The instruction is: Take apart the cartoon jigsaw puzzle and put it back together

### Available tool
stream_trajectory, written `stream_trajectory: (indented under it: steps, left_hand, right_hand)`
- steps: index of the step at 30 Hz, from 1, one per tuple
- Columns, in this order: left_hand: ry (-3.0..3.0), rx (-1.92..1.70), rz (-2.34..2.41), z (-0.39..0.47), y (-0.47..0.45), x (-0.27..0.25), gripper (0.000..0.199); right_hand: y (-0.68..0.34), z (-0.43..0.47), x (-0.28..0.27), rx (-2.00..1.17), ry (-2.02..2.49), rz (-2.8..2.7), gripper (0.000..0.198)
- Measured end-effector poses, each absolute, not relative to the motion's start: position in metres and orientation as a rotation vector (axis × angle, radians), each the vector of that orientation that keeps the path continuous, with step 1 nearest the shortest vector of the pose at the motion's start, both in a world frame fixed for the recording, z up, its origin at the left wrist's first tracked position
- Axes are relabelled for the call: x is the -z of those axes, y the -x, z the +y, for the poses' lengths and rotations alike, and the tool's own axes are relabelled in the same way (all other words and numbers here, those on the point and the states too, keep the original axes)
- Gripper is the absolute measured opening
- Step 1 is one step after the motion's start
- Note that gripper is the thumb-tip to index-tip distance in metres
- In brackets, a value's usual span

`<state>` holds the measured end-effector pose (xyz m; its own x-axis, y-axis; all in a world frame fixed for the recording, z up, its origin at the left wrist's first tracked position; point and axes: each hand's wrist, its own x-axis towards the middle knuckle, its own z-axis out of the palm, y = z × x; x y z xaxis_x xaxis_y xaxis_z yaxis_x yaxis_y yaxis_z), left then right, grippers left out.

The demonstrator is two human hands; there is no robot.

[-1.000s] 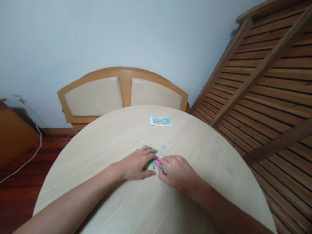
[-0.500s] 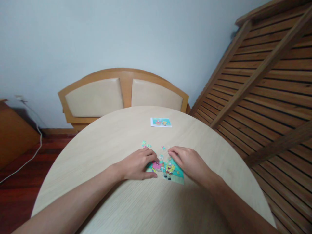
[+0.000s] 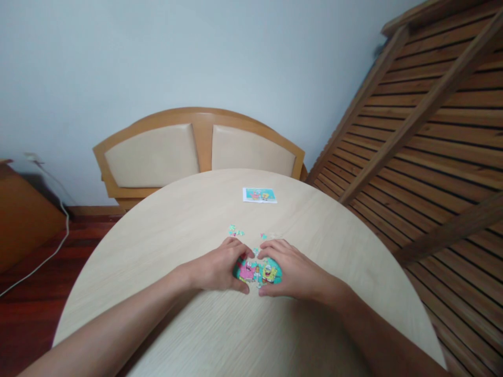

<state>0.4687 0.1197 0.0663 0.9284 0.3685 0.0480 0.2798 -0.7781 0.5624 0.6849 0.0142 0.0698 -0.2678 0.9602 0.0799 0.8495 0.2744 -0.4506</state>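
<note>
A partly joined jigsaw puzzle point(image 3: 257, 272) lies on the table, showing a pink starfish figure on the left and a yellow sponge figure on the right against turquoise. My left hand point(image 3: 220, 266) curls around the left section, fingers at the top edge and thumb at the bottom. Around the right section my right hand point(image 3: 293, 269) grips in the same way, its palm covering the puzzle's right end. A narrow uneven gap seems to run between the two sections. Just above, between my fingertips, is a small loose piece point(image 3: 256, 251).
Several loose puzzle pieces point(image 3: 234, 231) lie beyond my left hand, and another piece point(image 3: 263, 236) beyond my right. Farther back on the round wooden table point(image 3: 188, 209) rests a reference picture card point(image 3: 260, 195). A padded headboard point(image 3: 204, 141) and slatted wooden panel point(image 3: 424, 120) stand behind.
My right hand has moved left and down from the upper right edge to grip the puzzle's right section. That section has shifted left, closer to the left one. My left hand moved slightly left.
</note>
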Motion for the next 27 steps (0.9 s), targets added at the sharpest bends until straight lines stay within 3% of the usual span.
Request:
stream_trajectory:
  steps: [6, 20, 24, 27]
  left_hand:
    - [-2.479, -0.172, 0.447, 0.117, -0.467, -0.073, 0.063]
    - [-2.45, -0.275, 0.387, 0.124, -0.466, -0.068, 0.067]
    - [-2.411, -0.265, 0.412, 0.127, -0.465, -0.064, 0.067]
    - [-2.395, -0.264, 0.442, 0.128, -0.465, -0.063, 0.065]
  right_hand:
    - [-0.665, 0.015, -0.058, -0.461, 1.678, -2.075, 0.044]
    - [-0.658, 0.019, -0.053, -0.264, 1.504, -2.181, 0.034]
    - [-0.66, 0.024, -0.055, -0.227, 1.442, -2.24, 0.009]
    - [-0.661, 0.028, -0.053, -0.227, 1.436, -2.23, 0.009]
